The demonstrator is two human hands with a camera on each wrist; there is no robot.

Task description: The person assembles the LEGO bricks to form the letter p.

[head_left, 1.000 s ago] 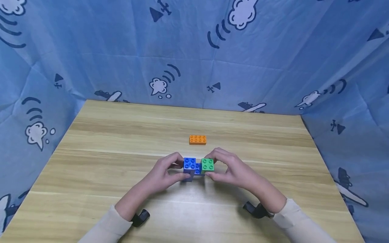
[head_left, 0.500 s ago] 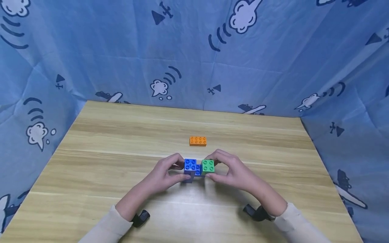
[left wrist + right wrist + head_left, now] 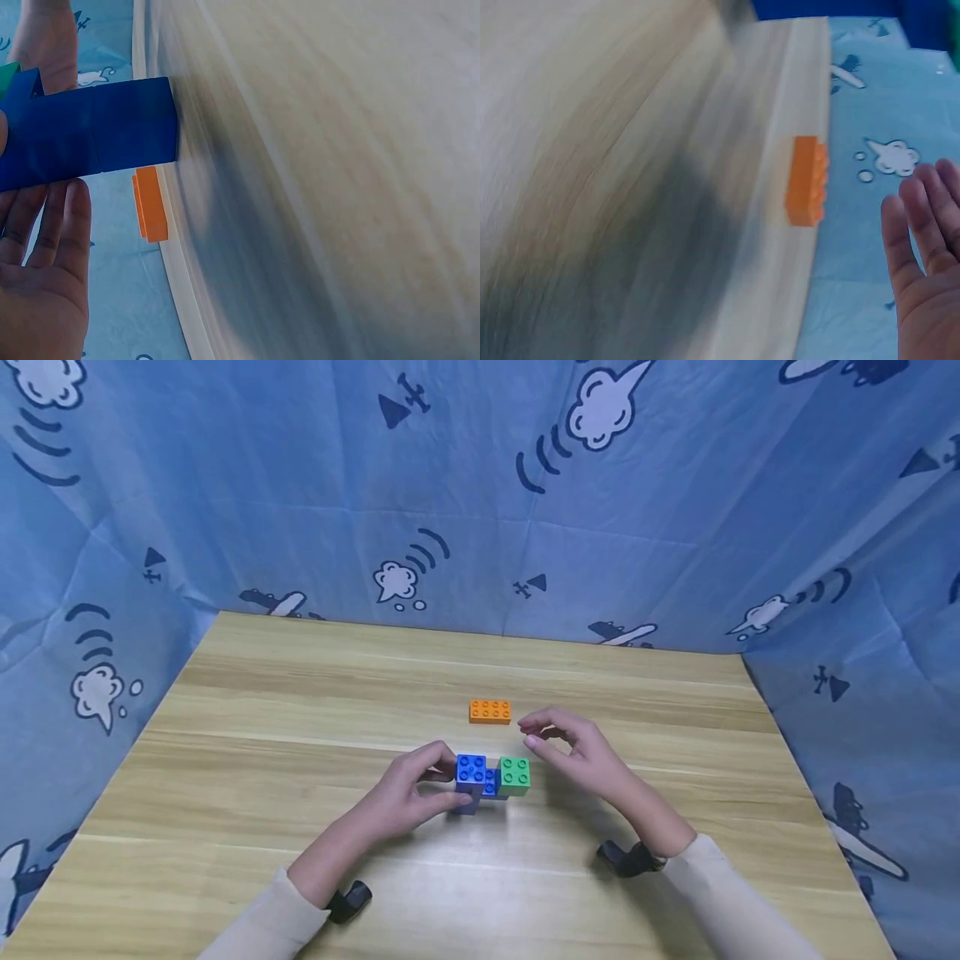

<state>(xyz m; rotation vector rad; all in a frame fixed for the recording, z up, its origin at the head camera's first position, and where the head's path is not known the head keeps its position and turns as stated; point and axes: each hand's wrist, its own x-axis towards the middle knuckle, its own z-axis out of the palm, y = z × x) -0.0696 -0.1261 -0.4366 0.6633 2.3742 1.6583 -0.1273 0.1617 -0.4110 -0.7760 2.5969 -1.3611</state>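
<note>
My left hand pinches a tall blue brick stack between thumb and fingers. In the left wrist view the stack shows a seam between blue bricks, and the fingers lie along one side. A lower blue brick joins the stack to a green two-by-two brick on the right. My right hand is off the bricks, fingers loosely bent and holding nothing. It hovers just right of a flat orange two-by-four brick. The right wrist view shows that orange brick on the table, apart from the fingers.
The wooden table has a blue patterned curtain along its back and sides. A dark wrist camera sits at the left wrist, another wrist camera at the right.
My right hand has let go of the green brick and moved up and away, toward the orange brick. The left hand still holds the blue stack in the same place.
</note>
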